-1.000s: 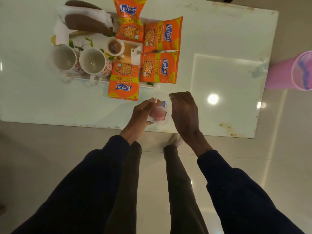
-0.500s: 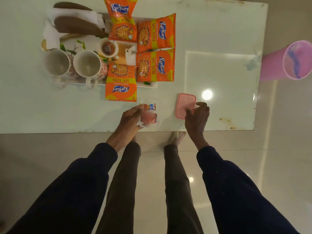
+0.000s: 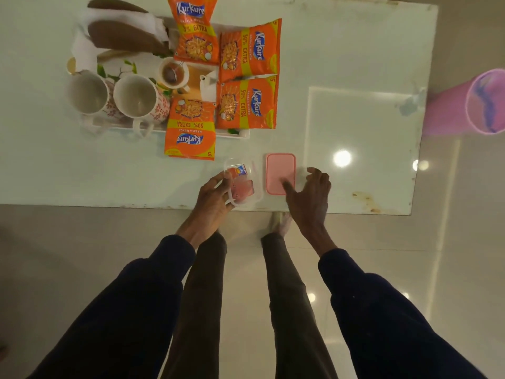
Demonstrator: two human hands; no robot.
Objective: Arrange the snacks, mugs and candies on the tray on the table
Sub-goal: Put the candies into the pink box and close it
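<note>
- Across the upper part of the view lies the pale glass table (image 3: pixel 355 110); its far edge and left end are cut off by the frame.
- On the table's far left part sits the tray (image 3: pixel 243 134), mostly covered, so only bits of its white rim and leaf print show.
- Four orange snack packets (image 3: pixel 247 103) lie on the tray's right side; the nearest one overhangs the tray's near rim, and the farthest is cropped at the top.
- Two floral mugs (image 3: pixel 136 99) stand side by side on the tray's left end, handles toward the person.
- Just right of the mugs stands a small cup (image 3: pixel 173 73); its contents are too dim to make out.
- Near the table's front edge, the left hand (image 3: pixel 213 198) grips a clear candy box (image 3: pixel 241 181) by its left side; the candies inside are blurred pink shapes.
- Just right of the box lies a pink lid (image 3: pixel 281 170), flat on the table.
- Over the lid's near right corner the right hand (image 3: pixel 311 195) hovers with fingers spread, holding nothing; whether a fingertip touches the lid, I cannot tell.
</note>
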